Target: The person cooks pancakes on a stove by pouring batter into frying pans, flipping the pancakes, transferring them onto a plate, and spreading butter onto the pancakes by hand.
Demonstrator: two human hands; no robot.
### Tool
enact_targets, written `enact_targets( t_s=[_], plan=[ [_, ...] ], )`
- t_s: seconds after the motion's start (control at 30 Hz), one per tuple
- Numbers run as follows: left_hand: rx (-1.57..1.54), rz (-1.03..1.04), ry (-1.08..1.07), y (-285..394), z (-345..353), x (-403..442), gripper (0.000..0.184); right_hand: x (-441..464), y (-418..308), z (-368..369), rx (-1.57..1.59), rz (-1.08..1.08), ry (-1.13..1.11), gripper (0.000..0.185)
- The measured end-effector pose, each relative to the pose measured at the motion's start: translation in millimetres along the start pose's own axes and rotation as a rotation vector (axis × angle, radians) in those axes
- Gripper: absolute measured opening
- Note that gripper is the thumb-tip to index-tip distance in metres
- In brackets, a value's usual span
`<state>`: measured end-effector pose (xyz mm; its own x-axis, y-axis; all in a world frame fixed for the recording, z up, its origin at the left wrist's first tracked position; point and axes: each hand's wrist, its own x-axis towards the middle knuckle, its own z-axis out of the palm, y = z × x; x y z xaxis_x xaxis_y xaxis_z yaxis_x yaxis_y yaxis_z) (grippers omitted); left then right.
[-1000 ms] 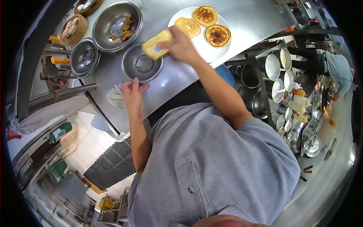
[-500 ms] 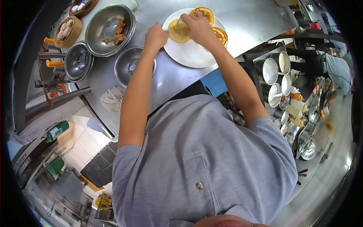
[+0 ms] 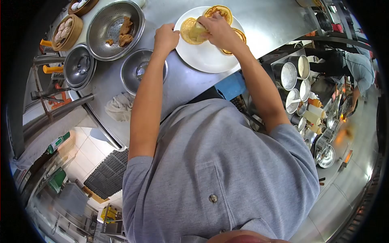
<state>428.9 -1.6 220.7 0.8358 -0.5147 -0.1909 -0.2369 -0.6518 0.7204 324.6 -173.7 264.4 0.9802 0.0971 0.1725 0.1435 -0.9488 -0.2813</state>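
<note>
Steel bench (image 3: 182,83) across the top of the frame. White plate (image 3: 202,60) on it, top centre, bearing pancakes: left pancake (image 3: 187,29), upper pancake (image 3: 224,9), right pancake (image 3: 242,34), this last partly covered by the right hand.

Right hand (image 3: 221,31) over the plate, fingers bent, pinching a pale yellow piece (image 3: 197,33) above the left pancake; piece partly hidden by the fingers, contact with the pancake cannot be told. Left hand (image 3: 166,38) at the plate's left rim, fingers curled and drawn together; grip on the rim unclear.

Left of the plate, a metal bowl (image 3: 131,75), partly behind the left forearm. Crumpled cloth (image 3: 118,107) just below it. Colander (image 3: 106,34) with brown food pieces (image 3: 126,31), upper left. Stacked bowls (image 3: 75,67) below and left of that; steamer basket (image 3: 69,38) with pale buns (image 3: 64,30) farther up.

Far right: another person (image 3: 360,69), arm reaching toward a small flame (image 3: 343,117). Pots (image 3: 288,77) stand between.
</note>
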Motion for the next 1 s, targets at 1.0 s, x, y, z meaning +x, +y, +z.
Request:
enact_targets(
  t_s=[1.0],
  plan=[
    [0.242,-0.088,-0.281,10,-21,14,0.023,-20,32,-24,-0.084,0.293,0.502,0.032]
  ],
)
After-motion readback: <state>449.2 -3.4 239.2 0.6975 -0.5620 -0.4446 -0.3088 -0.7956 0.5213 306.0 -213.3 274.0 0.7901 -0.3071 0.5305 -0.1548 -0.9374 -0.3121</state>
